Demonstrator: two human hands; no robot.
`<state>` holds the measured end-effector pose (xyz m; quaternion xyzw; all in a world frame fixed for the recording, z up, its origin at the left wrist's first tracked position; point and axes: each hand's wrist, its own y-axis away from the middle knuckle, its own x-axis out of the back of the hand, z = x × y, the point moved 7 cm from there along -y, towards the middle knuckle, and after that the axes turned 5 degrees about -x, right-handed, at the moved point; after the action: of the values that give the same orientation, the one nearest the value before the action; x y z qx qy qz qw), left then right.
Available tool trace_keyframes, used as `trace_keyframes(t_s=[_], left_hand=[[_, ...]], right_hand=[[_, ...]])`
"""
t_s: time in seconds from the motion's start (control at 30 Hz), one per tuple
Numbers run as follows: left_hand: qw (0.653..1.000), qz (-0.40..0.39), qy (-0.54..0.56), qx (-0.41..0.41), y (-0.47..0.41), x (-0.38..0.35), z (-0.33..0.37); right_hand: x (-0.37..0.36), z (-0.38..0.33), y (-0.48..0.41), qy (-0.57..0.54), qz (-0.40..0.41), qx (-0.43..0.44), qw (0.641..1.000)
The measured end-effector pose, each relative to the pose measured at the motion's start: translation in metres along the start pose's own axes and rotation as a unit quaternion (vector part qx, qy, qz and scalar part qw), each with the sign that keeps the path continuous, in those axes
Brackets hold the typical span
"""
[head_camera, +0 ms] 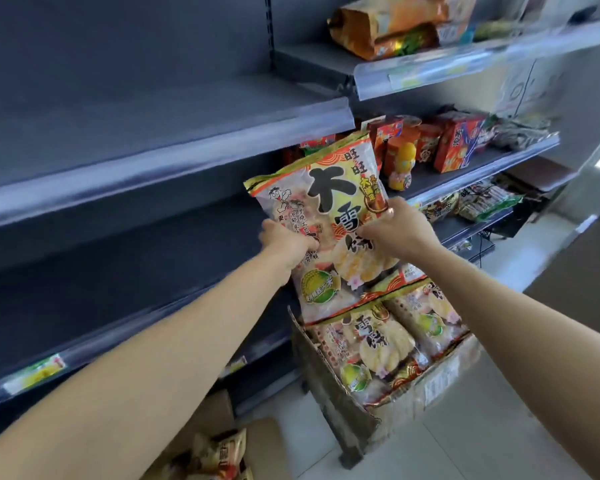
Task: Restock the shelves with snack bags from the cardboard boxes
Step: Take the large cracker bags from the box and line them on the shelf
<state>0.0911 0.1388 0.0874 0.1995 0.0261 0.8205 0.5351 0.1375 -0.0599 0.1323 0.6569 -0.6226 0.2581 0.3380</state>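
A large rice-cracker snack bag point(329, 202) with big black characters is held upright in front of the dark grey shelves. My left hand point(286, 242) grips its left edge and my right hand point(395, 228) grips its right side. Below it an open cardboard box point(329, 386) on the floor holds more of the same bags point(385, 341). The grey shelf point(146, 168) to the left of the bag is bare, as is the one below it point(118, 327).
Shelves to the right carry red snack boxes point(456, 143), a yellow figure-shaped container point(402, 166) and packets point(482, 202). The top shelf holds orange bags point(385, 26). Another cardboard box with brown bags point(219, 452) sits at the bottom left on the tiled floor.
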Motion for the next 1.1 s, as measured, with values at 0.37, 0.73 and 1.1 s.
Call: trace_keyframes(t_s=[0.37, 0.73, 1.1], left_hand=[[0.951, 0.226, -0.037, -0.208, 0.072, 0.273, 0.117], [0.908, 0.348, -0.066, -0.225, 0.069, 0.483, 0.112], [0.905, 0.382, -0.082, -0.166, -0.009, 0.562, 0.114]], right_hand=[[-0.02, -0.255, 0.098, -0.131, 0.077, 0.189, 0.97], [-0.115, -0.452, 0.133, -0.141, 0.064, 0.348, 0.925], [-0.201, -0.555, 0.07, -0.154, -0.058, 0.393, 0.905]])
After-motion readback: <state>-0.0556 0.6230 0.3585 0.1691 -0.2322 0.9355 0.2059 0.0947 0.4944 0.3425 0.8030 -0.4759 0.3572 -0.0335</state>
